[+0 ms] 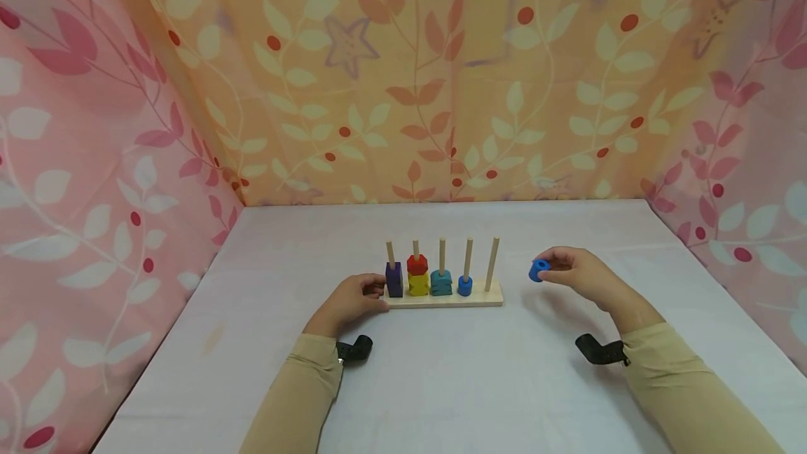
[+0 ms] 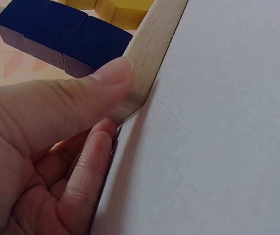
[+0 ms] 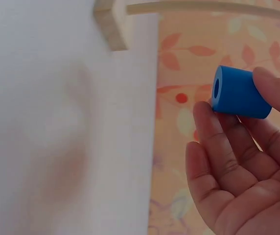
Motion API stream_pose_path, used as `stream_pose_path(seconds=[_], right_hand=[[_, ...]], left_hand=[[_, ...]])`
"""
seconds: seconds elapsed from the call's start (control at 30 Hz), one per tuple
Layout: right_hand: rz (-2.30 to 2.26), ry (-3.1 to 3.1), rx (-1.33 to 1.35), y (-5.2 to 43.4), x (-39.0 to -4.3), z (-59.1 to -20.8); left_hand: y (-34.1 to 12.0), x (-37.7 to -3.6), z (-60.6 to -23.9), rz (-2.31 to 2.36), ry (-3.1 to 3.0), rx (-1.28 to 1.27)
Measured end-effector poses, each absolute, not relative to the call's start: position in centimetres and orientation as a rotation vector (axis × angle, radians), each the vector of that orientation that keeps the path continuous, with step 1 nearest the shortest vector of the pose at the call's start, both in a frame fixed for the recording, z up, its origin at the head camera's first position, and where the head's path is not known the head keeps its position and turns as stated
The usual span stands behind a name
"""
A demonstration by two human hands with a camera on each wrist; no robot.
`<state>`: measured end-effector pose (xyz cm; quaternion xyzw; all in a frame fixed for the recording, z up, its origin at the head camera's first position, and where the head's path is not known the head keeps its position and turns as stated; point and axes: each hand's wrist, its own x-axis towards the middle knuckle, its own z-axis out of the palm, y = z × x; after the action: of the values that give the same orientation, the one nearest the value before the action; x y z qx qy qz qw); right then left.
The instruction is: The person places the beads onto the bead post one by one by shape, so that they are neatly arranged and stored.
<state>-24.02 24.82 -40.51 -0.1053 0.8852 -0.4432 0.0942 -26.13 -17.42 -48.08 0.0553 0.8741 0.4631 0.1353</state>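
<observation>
White table (image 1: 441, 384), walled on three sides by leaf-print curtains (image 1: 441, 76) beyond both hands. Wooden peg base (image 1: 444, 298): left hand (image 1: 353, 302) grasps its near-left end, thumb pressed on the edge (image 2: 113, 73) beside the dark blue block (image 1: 394, 280). Right hand (image 1: 583, 273), off to the base's right and above the table, pinches a blue cylinder bead (image 1: 539, 270), bore visible (image 3: 216, 88). Judged step: carrying the bead toward a peg. Next move calls for aligning the bore over a peg tip, perhaps the bare peg (image 1: 492, 263) nearest that hand.

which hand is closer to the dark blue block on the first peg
Left. The left hand grips the wooden base right beside the dark blue block; the right hand is beyond the base's other end.
</observation>
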Motion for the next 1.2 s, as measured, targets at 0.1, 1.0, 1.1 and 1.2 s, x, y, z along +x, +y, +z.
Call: stream_pose_path(seconds=[0.1,1.0,1.1,1.2], right_hand=[[-1.336,2.655,-0.318,24.2,-24.4,-39.3],[-1.615,2.537,-0.689,15.9,-26.1,-33.4],[-1.639,2.485,-0.705,15.4,-26.2,-33.6],[-1.656,2.447,-0.701,15.0,-26.2,-33.7]], left_hand=[[-17.4,-26.1,-48.1,1.337,2.531,0.168],[-17.7,-26.5,-48.7,1.346,2.532,0.161],[-17.6,-26.5,-48.7,1.372,2.523,0.179],[-17.6,-26.5,-48.8,1.401,2.515,0.201]])
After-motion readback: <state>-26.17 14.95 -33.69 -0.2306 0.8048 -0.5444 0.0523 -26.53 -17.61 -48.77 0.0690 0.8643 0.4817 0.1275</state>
